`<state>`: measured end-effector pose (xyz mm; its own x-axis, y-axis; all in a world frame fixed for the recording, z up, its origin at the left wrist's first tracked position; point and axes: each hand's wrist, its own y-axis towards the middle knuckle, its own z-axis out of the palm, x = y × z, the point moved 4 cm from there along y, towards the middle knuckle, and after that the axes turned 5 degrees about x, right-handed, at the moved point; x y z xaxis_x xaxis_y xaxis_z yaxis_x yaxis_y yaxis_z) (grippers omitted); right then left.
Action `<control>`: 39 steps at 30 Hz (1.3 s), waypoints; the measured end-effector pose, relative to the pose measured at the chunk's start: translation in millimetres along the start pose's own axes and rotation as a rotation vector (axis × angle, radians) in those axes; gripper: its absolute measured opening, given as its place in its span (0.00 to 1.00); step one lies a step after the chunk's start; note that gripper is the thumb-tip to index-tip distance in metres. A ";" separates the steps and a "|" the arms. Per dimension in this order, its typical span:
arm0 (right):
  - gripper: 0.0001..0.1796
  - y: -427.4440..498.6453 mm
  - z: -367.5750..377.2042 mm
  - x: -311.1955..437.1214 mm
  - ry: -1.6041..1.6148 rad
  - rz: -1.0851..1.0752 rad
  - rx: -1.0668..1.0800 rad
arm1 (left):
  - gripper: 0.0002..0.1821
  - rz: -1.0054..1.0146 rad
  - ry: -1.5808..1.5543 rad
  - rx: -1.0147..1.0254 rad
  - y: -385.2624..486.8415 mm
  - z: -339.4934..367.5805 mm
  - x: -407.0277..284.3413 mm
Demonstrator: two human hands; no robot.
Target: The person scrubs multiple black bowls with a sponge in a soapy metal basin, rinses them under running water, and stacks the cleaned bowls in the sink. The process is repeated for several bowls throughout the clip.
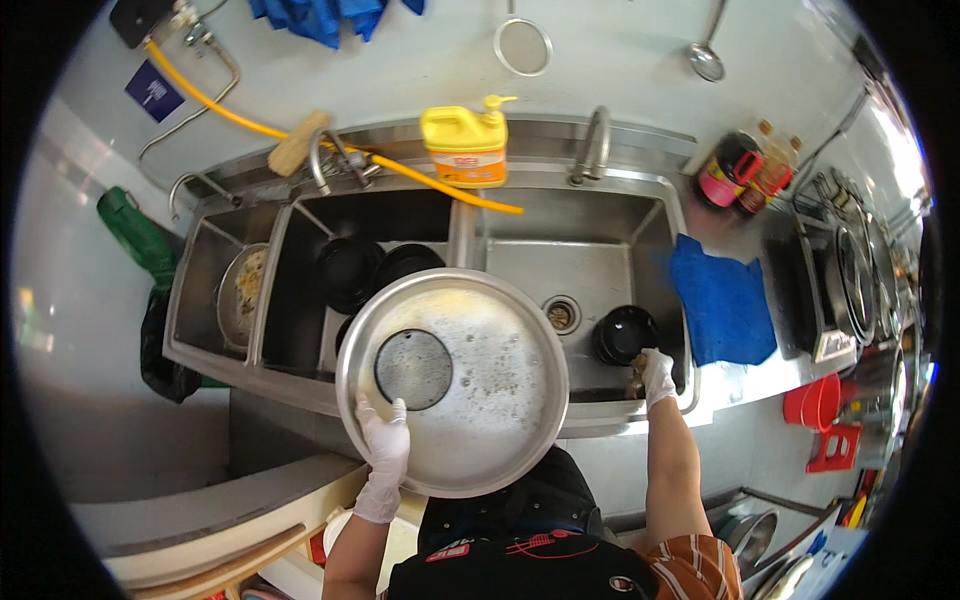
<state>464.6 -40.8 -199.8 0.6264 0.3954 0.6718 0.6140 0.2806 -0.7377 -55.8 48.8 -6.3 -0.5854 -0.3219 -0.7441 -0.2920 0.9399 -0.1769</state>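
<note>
My left hand (pixel 386 439), in a white disposable glove, grips the near-left rim of a large round metal pan (pixel 487 442) tilted over the sink's divider and front edge. A dark-rimmed round disc (pixel 414 370) lies against the pan's wet, bubbly inner face, by my left thumb. My right hand (pixel 658 377), gloved too, is low in the right basin (pixel 559 262), closed on a brownish scrubbing pad or cloth (pixel 637 377). Just beyond it sit black bowls (pixel 626 335), close to the drain (pixel 561 313). Black round dishes (pixel 409 262) lie in the middle basin, partly hidden by the pan.
A yellow pump jug (pixel 466 146) stands behind the divider, with a yellow hose (pixel 420 178) across it. Faucets (pixel 596 142) rise at the back. A blue cloth (pixel 724 304) and bottles (pixel 727 172) are at right. The left basin holds a strainer with food scraps (pixel 246 296).
</note>
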 end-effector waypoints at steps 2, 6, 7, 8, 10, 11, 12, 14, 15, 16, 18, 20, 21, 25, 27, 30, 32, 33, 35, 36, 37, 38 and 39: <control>0.10 10.7 -1.7 -7.2 -0.013 -0.013 0.019 | 0.34 -0.295 -0.406 0.063 9.0 17.8 31.8; 0.26 -24.7 -3.1 23.0 -0.308 -0.008 -0.097 | 0.29 -0.865 -0.879 0.127 28.2 53.8 55.4; 0.26 -46.8 -1.3 40.7 -0.446 -0.099 -0.069 | 0.29 -0.967 -0.892 0.118 29.8 59.8 54.9; 0.28 -72.5 10.4 62.2 -0.421 -0.356 -0.098 | 0.28 -0.914 -0.789 0.136 33.5 61.4 51.0; 0.30 -135.4 39.8 95.5 -0.288 -0.733 0.019 | 0.26 -0.781 -0.605 0.167 38.1 61.3 38.3; 0.29 -170.5 56.8 105.6 -0.179 -0.882 0.148 | 0.25 -0.722 -0.499 0.192 40.1 60.5 29.8; 0.29 -202.3 73.5 112.2 -0.185 -0.928 0.239 | 0.27 -0.618 -0.452 0.166 42.3 57.5 20.1; 0.29 -264.1 119.2 103.6 -0.329 -1.117 0.403 | 0.29 -0.480 -0.421 0.186 43.0 54.3 2.4; 0.30 -288.6 140.9 97.6 -0.503 -1.244 0.460 | 0.29 -0.414 -0.457 0.196 42.6 54.0 -5.3; 0.32 -307.6 165.7 83.1 -0.574 -1.303 0.615 | 0.30 -0.349 -0.496 0.207 42.3 54.5 -12.0; 0.36 -329.4 215.0 45.5 -0.887 -1.458 0.729 | 0.30 -0.248 -0.588 0.228 41.6 56.4 -19.7; 0.39 -326.3 243.8 11.8 -1.096 -1.411 0.641 | 0.29 -0.133 -0.696 0.234 40.2 58.1 -23.1; 0.40 -318.2 250.7 -1.3 -1.086 -1.297 0.576 | 0.30 -0.123 -0.719 0.251 37.6 60.0 -22.1; 0.40 -274.1 263.9 -51.6 -0.920 -0.646 0.477 | 0.36 -0.010 -0.820 0.260 27.4 66.7 -25.5; 0.33 -263.6 268.7 -71.2 -0.853 -0.554 0.640 | 0.40 0.033 -0.928 0.182 16.9 71.6 -33.7; 0.22 -254.2 273.9 -87.3 -1.487 -0.806 0.761 | 0.44 0.007 -1.015 0.169 12.4 71.7 -41.6; 0.16 -251.5 274.2 -92.1 -1.918 -0.949 0.821 | 0.43 0.101 -0.941 0.265 15.2 61.9 -47.1; 0.15 -246.0 272.0 -84.9 -1.303 -0.540 0.842 | 0.43 0.195 -0.851 0.326 19.5 52.6 -49.2; 0.17 -254.0 275.4 -65.5 -1.231 -0.655 0.759 | 0.40 0.279 -0.688 0.437 31.3 36.4 -51.7; 0.20 -264.6 278.5 -51.0 -1.789 -1.100 0.579 | 0.38 0.423 -0.468 0.434 36.4 26.8 -56.4; 0.23 -277.6 282.6 -34.4 -1.654 -1.272 0.438 | 0.36 0.434 -0.199 0.468 42.9 24.9 -58.8; 0.26 -289.7 287.7 -24.6 -1.569 -1.336 0.473 | 0.34 0.500 -0.016 0.483 46.5 23.7 -63.5; 0.28 -306.3 288.8 -13.0 -1.411 -1.546 0.582 | 0.32 0.663 0.266 0.465 53.8 27.3 -72.7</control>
<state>129.7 120.7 -1.9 -0.9253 -0.2132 0.3137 -0.1987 0.9770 0.0779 -8.3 125.9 20.7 -0.7007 0.3506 -0.6213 0.4806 0.8756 -0.0479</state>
